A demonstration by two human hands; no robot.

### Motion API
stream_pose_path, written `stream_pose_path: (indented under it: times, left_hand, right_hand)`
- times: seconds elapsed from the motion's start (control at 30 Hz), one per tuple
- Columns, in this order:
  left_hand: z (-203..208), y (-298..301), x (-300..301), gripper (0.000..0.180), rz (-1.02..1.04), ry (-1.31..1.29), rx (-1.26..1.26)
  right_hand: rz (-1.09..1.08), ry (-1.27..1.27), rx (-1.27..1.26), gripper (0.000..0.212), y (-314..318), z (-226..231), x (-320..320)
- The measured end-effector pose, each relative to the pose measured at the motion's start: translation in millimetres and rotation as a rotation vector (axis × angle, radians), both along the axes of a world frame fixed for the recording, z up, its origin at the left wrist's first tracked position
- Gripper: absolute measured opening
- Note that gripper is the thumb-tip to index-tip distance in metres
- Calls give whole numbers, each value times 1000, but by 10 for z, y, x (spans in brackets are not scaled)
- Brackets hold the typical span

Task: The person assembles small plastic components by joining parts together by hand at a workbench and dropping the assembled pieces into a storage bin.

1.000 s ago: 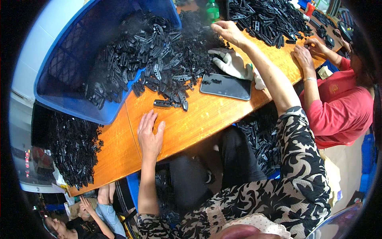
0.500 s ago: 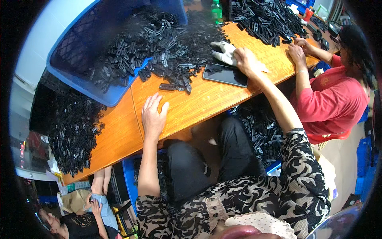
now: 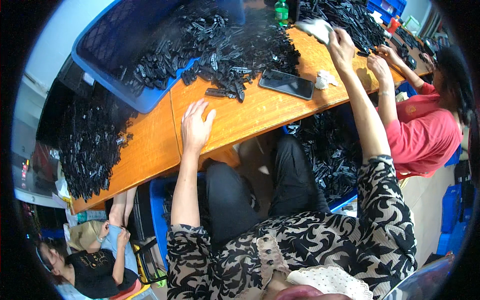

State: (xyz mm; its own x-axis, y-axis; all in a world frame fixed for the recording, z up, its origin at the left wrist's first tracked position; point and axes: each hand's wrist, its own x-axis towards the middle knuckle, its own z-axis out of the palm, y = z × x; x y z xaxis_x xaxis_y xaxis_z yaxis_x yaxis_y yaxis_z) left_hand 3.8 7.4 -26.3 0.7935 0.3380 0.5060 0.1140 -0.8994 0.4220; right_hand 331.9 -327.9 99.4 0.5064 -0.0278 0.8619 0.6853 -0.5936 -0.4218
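My left hand (image 3: pixel 195 126) rests on the wooden table (image 3: pixel 235 127) near its front edge, fingers spread and holding nothing. Raised over the table's right part, my right hand (image 3: pixel 342 49) grips a white glove (image 3: pixel 316 30), which is smeared by motion. Below that hand lie a black smartphone (image 3: pixel 286 84), flat on the wood, and a crumpled white tissue (image 3: pixel 326 80). Between my hands and the blue basket, small black plastic parts (image 3: pixel 220 75) are heaped, with one loose part (image 3: pixel 220 93) at the near edge of the heap.
A tipped blue basket (image 3: pixel 146 102) spills black parts onto the table. More parts pile up at left (image 3: pixel 90 145) and far right (image 3: pixel 345 20). A green bottle (image 3: pixel 281 11) stands at the back. A co-worker in red (image 3: pixel 422 130) works at right; another person (image 3: pixel 100 265) sits lower left.
My right hand has lifted the white glove up and away from beside the phone, uncovering the crumpled tissue. My left hand stays spread on the table.
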Motion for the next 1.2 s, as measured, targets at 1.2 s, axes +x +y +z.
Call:
stream_pose_path:
  times: [1.2]
  left_hand:
    - [16, -52, 20, 49, 49, 10, 37]
  right_hand:
    - [21, 119, -754, 26, 1275, -961, -1310]
